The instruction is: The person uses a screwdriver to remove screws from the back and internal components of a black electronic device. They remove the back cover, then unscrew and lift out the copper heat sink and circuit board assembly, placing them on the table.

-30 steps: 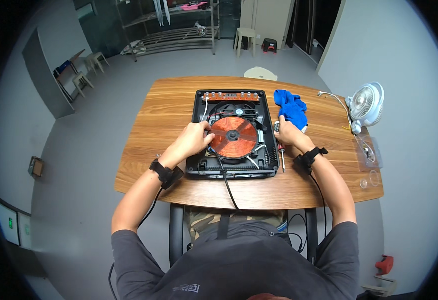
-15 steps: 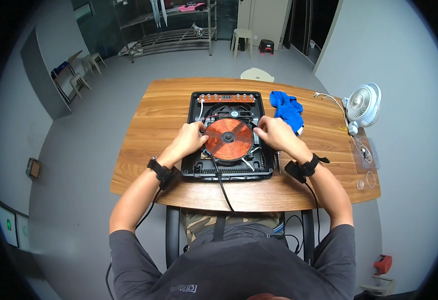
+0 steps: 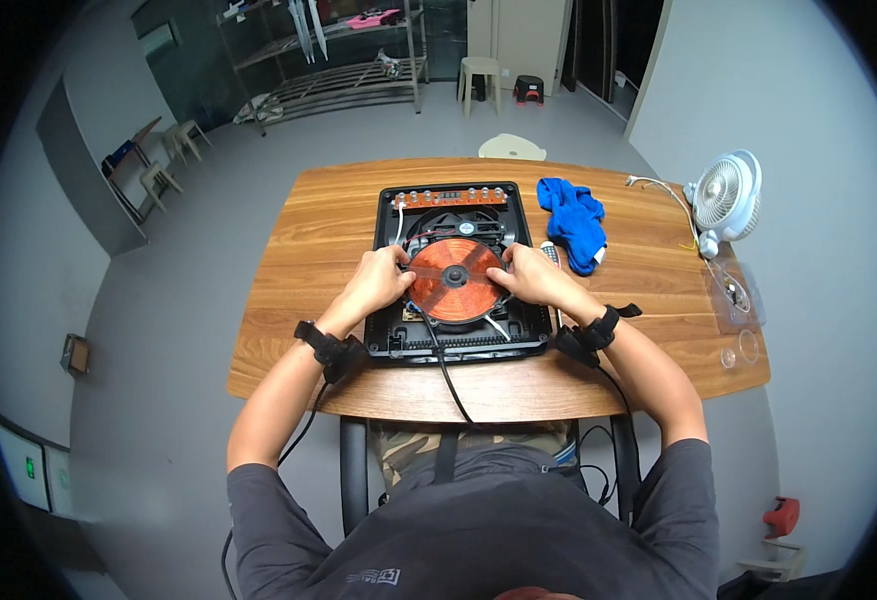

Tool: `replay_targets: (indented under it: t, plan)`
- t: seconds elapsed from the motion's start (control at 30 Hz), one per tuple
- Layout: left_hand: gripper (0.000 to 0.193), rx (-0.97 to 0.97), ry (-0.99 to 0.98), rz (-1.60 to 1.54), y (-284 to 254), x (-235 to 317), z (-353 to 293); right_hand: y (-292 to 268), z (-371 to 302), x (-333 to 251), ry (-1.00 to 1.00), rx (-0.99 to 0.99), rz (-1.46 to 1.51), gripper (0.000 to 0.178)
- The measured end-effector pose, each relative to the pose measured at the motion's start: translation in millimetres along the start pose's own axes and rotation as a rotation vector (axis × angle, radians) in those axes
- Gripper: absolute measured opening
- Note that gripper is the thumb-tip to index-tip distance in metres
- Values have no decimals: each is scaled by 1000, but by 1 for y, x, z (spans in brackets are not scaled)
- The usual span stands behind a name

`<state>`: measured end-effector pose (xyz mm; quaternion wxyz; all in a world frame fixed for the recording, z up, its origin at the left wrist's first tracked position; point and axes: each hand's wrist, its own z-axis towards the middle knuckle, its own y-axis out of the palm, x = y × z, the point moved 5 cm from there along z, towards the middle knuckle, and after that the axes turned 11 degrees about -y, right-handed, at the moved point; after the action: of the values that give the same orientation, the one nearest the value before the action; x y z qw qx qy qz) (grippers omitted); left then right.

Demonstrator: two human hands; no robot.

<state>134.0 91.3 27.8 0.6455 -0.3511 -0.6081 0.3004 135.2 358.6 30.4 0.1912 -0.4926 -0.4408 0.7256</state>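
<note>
An opened black induction cooker base (image 3: 458, 342) lies on the wooden table (image 3: 288, 300) in front of me. Its round copper coil (image 3: 455, 280) sits in the middle, with a fan and an orange circuit strip (image 3: 450, 197) behind it. My left hand (image 3: 378, 280) grips the coil's left edge. My right hand (image 3: 528, 277) grips the coil's right edge. A black power cord (image 3: 450, 372) runs from the cooker toward me over the table's near edge.
A crumpled blue cloth (image 3: 573, 220) lies right of the cooker. A small white fan (image 3: 723, 200) with a white cable stands at the table's right end, beside a clear plastic tray (image 3: 733, 295). Metal shelving and stools stand across the grey floor.
My right hand has moved left from the cooker's right side onto the coil's right edge. My left hand stays at the coil's left edge.
</note>
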Motion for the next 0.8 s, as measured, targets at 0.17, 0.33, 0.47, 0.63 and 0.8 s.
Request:
replay_targets:
  t: [0.17,0.33,0.47,0.63,0.8]
  plan:
    - [26,-64,-114,-164,-2,6,0,10,3,28,80,92,231,40]
    - [23,-45,-124,-231,-2,14,6,-9,13,34,82,152,377,34]
    - [23,-38,-102,-194,-8,30,19,-31,26,37,60,221,318,31]
    - [21,-51,-93,-138,-12,52,40,-37,42,58,92,212,315,26]
    - [26,-88,-61,51,-9,53,70,-28,50,75,178,222,397,28]
